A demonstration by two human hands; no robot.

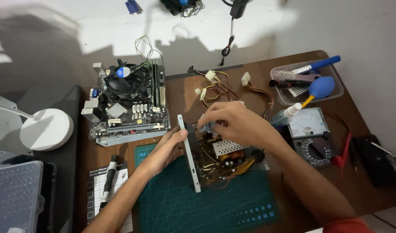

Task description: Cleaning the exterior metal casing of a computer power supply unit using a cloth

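Observation:
An opened power supply unit (221,162) with bare circuit board, coils and coloured wires stands on a green cutting mat (176,203). My left hand (165,149) grips the unit's grey metal side wall (188,153) from the left, thumb on its top edge. My right hand (232,123) reaches in from the right and presses a small light-blue cloth or wipe (205,126) onto the top rear of the unit's inside. Wire bundles with white connectors (215,84) trail from the unit toward the back.
A motherboard (126,103) with fan stands at the back left. An analogue multimeter (312,136) with red probe lead, a small spray bottle (286,114), and a clear tray (308,82) with blower and brushes lie right. A white lamp base (47,128) sits left, a pen tool (108,181) front left.

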